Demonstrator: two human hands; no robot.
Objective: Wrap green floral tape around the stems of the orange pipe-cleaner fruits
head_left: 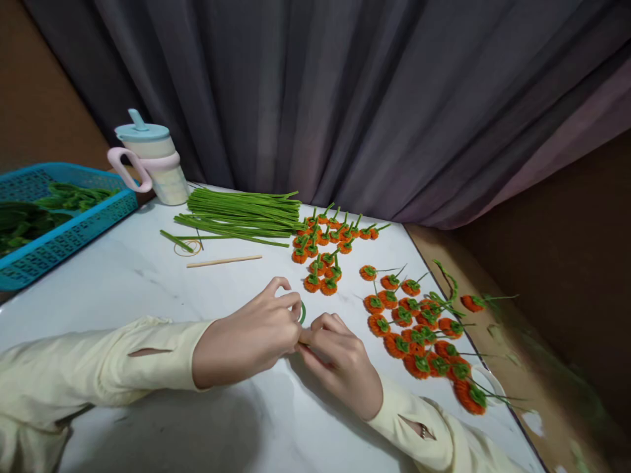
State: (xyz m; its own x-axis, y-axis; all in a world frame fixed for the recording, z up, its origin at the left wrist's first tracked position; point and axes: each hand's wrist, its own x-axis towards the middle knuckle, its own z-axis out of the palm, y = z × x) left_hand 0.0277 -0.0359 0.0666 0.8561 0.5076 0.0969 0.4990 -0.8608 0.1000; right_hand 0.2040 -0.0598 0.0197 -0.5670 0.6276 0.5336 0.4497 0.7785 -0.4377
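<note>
My left hand [261,332] and my right hand [340,358] meet above the white table, fingers pinched together. From between them rises a curved green strip [303,311], which looks like a pipe cleaner; my fingers hide most of it. Behind my left hand lies a thin wooden stick [224,261]. A bundle of straight green pipe cleaners [241,210] rests further back. Small orange pumpkins with green stems [329,286] stand in a group beyond my hands. To the right of my right hand lie several larger orange pumpkins [417,364] with thin trailing stems.
A blue plastic basket [73,235] with green pieces sits at the left. Near it stands a tumbler [167,177] with a pink handle and blue lid. Yellow rubber bands [187,249] lie by the bundle. A dark curtain [296,98] hangs behind the white table [162,289].
</note>
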